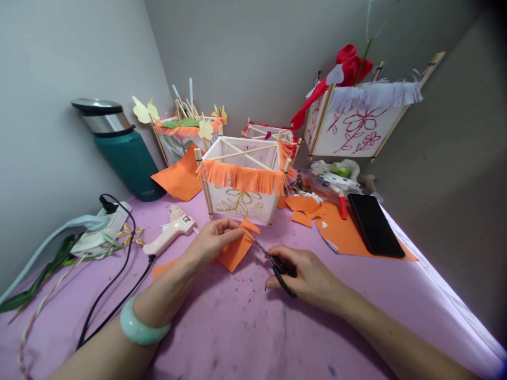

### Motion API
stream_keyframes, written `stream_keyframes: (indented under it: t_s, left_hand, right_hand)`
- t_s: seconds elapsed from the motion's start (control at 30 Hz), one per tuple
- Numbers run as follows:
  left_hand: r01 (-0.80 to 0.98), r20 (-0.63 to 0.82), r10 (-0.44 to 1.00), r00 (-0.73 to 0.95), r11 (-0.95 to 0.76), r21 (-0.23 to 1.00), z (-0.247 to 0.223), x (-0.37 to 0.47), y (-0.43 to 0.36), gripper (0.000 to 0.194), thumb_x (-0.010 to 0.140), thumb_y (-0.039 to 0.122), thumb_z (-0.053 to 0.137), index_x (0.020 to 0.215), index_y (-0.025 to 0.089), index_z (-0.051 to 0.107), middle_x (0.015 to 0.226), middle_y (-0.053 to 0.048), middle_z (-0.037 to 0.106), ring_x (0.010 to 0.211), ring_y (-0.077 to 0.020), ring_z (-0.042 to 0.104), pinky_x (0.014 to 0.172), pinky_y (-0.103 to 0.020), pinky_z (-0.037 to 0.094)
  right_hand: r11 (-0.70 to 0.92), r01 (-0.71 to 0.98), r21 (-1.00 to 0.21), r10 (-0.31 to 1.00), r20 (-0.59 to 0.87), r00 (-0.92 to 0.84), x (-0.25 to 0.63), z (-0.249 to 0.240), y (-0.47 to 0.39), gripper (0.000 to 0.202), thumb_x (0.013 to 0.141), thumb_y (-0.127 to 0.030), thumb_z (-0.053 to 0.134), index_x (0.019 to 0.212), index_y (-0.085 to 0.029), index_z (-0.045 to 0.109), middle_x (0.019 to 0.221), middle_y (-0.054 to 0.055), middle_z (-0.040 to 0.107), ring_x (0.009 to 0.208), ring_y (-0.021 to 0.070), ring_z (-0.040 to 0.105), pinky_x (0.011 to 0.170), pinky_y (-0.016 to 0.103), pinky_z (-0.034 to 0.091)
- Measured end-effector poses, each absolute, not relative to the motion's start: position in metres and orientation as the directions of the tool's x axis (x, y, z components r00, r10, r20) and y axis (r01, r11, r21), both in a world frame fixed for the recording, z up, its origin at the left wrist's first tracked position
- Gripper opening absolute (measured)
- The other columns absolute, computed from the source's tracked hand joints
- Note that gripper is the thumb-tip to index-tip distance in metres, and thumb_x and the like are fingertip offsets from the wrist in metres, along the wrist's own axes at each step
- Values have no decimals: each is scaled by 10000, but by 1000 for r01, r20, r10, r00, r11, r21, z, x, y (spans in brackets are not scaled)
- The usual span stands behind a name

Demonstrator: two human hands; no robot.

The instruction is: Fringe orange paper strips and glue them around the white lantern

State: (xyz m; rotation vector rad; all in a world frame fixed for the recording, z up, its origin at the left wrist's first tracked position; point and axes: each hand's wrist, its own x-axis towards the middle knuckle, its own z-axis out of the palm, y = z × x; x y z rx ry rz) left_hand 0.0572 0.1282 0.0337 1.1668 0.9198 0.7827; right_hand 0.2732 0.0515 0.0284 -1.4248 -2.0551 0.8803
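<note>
Pinched in my left hand (216,236) is a piece of orange paper (235,254), its top edge partly cut into a narrow flap. My right hand (307,274) grips black-handled scissors (283,278), handles spread, with the blades reaching the paper's upper right edge. Just behind both hands stands a white paper lantern (241,203) on a wooden stick frame, with a flower drawing and an orange fringe (245,178) along its top. Loose orange scraps (303,210) lie right of the lantern.
A pink glue gun (170,235) and a power strip (97,237) with cables lie left. A teal bottle (127,163) stands behind them. More lanterns (358,124) are at the back, one raised at right. A black phone (375,224) rests on an orange sheet (336,237).
</note>
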Motion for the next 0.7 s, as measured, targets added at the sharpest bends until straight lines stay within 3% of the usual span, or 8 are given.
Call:
stream_keyframes:
  t_s: [0.7]
  left_hand:
    - [-14,-202,891,408,227,974,41,59,124,201,708,332,730,708,163,621,588,12,599,467,-70,476,430,-205,278]
  right_hand:
    - [316,662,-679,936,108,-336,273,20,54,264,790,-397,680,951,-197,624,660,-48,539,583,103,456,546,199,350]
